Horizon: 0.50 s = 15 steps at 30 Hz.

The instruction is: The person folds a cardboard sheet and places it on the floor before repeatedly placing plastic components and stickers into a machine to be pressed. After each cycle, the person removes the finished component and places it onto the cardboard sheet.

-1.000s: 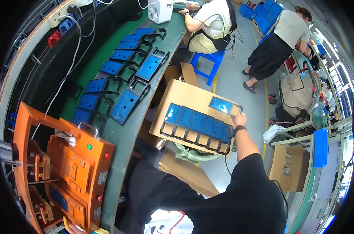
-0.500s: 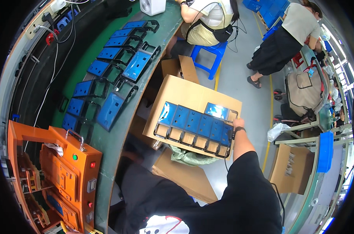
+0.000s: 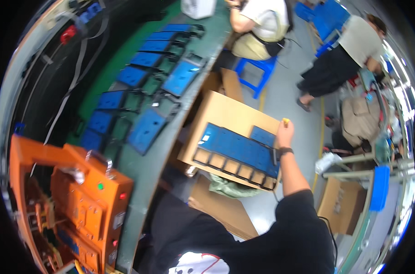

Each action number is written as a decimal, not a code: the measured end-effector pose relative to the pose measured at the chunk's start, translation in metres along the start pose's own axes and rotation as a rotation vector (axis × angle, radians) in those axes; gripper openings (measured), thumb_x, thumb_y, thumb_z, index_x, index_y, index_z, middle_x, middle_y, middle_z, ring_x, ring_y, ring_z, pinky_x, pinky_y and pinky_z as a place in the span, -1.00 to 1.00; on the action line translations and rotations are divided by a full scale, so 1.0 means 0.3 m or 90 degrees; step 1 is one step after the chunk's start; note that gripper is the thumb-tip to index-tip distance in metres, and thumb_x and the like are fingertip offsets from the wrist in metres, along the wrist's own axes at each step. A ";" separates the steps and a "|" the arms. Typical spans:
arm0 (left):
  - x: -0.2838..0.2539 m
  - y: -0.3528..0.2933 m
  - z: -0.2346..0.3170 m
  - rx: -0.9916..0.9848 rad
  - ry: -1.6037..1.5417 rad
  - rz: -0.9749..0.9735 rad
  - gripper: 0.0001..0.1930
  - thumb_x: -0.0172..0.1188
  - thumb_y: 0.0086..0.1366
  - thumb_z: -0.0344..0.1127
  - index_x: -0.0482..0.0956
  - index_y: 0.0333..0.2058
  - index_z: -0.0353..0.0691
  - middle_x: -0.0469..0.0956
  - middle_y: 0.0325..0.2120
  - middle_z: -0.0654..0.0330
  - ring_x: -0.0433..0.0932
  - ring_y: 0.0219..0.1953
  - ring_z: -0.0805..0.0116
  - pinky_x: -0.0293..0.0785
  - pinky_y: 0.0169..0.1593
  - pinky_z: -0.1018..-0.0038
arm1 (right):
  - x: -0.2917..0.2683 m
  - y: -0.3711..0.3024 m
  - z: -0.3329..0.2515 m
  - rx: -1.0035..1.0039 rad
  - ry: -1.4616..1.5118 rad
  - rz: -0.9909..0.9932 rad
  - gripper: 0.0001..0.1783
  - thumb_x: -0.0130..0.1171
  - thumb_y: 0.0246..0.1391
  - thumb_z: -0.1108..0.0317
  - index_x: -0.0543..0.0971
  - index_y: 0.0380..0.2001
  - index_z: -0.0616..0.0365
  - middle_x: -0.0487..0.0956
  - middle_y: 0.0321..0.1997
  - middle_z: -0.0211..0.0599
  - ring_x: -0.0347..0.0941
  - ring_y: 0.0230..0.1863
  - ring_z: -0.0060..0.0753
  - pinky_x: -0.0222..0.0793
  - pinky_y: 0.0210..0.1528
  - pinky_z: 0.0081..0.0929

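Observation:
My right hand, a dark band at its wrist, is closed above the right edge of a cardboard box. A small yellow thing sticks out at its fingers; blur hides what kind it is. Just below the hand, a row of blue panels with black frames lies on the box. One more blue panel rests behind the row, close to my fingers. My left hand does not show.
On the green bench lie several more blue panels with black frames. An orange machine stands at its near end. One person sits on a blue stool; another bends over at the right. A blue bin hangs right.
The whole view has shifted and blurred. My right hand has moved up off the frame at the box's edge, and a yellow thing now shows at its fingers.

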<state>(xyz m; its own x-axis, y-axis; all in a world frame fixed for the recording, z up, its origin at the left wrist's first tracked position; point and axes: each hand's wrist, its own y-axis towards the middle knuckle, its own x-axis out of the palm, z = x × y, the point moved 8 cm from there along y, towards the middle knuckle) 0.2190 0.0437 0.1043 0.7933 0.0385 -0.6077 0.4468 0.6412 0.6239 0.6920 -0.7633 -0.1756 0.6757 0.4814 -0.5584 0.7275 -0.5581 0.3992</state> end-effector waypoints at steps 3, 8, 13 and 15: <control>0.077 -0.080 -0.312 -0.377 -0.469 0.021 -0.31 -0.40 0.50 0.14 0.22 0.29 -0.37 0.37 0.17 -0.13 0.44 0.18 -0.01 0.40 0.24 0.14 | 0.087 -0.086 -0.663 -0.059 0.288 -0.172 -0.87 0.08 0.26 0.46 0.58 -0.21 0.25 0.54 -0.23 -0.40 0.44 -0.22 -0.61 0.37 -0.15 -0.56; -0.010 -0.100 -0.357 -0.223 -0.231 0.070 -0.37 -0.32 0.51 0.14 0.30 0.24 -0.30 0.37 0.16 0.05 0.30 0.21 0.21 0.16 0.33 0.27 | 0.238 -0.541 -1.694 -0.494 0.502 -0.597 -0.76 0.22 0.07 0.45 0.60 -0.15 0.19 0.58 -0.16 -0.10 0.52 -0.15 -0.07 0.44 -0.03 -0.26; 0.003 -0.088 -0.308 -0.280 -0.278 0.107 -0.39 -0.30 0.52 0.10 0.32 0.21 -0.32 0.39 0.12 0.09 0.31 0.20 0.23 0.14 0.32 0.30 | 0.681 -0.875 -2.162 -0.753 0.285 -0.735 -0.53 0.25 0.05 0.29 0.51 0.04 0.22 0.54 -0.01 0.03 0.44 0.08 0.11 0.40 0.13 -0.13; 0.003 -0.095 -0.291 -0.254 -0.311 0.123 -0.41 -0.28 0.52 0.08 0.34 0.20 -0.32 0.40 0.12 0.08 0.33 0.18 0.23 0.19 0.29 0.32 | 0.813 -0.985 -2.279 -0.860 0.131 -0.701 -0.48 0.32 -0.02 0.26 0.53 0.06 0.10 0.54 0.02 -0.07 0.43 0.12 0.05 0.41 0.11 -0.12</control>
<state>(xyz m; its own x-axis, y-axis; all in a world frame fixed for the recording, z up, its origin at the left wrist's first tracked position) 0.1710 0.0924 0.0430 0.9822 -0.1101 -0.1518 0.1642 0.8963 0.4119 0.7236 -0.0190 0.0674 -0.2307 0.3443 -0.9101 0.3238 0.9092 0.2619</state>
